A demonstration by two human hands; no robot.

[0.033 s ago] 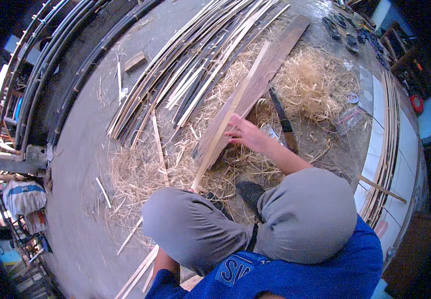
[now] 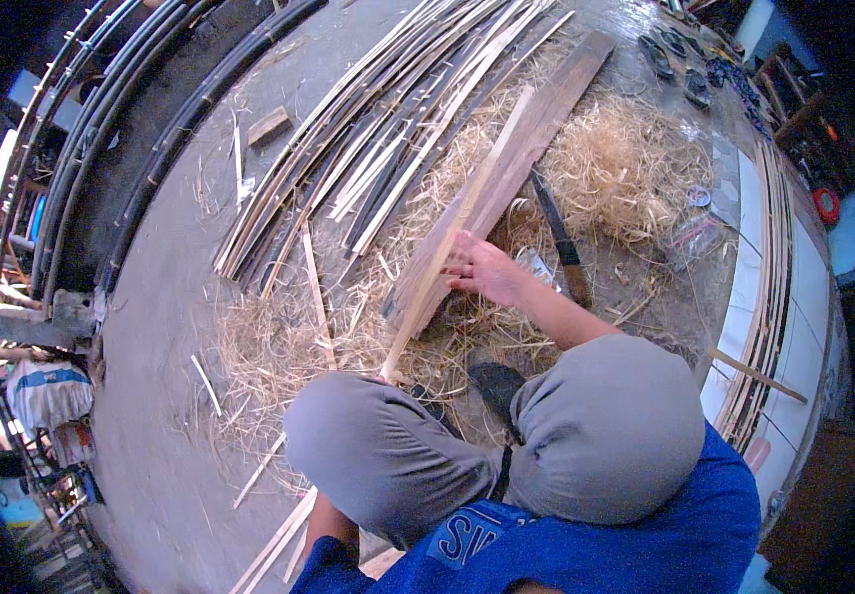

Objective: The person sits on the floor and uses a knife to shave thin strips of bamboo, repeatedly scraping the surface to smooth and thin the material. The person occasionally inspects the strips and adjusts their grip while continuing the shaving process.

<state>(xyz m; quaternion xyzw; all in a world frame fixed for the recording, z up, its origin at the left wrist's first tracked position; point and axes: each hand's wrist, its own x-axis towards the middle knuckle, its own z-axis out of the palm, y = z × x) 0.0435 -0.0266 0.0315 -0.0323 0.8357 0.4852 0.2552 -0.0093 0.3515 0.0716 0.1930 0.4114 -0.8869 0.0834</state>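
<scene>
Bamboo strip (image 2: 426,289) lies slantwise along a wooden plank (image 2: 574,79), its near end running off toward the left knee (image 2: 353,421), so the plank seems to give firm backing to most of its length. The right hand (image 2: 494,273) is loosely open, fingers parted and touching the strip's right edge, which likely steadies it sideways without clamping. Only a bit of the left hand (image 2: 382,378) shows at the near end; the knee hides the rest, so I cannot tell how far that grip closes. Just right of the plank lies a long knife (image 2: 574,276), handle toward the person, probably for easy reach. Curly shavings (image 2: 630,163) spread around both, and cut strips (image 2: 301,188) lie roughly lengthwise together at the left, apparently kept clear of the plank.
</scene>
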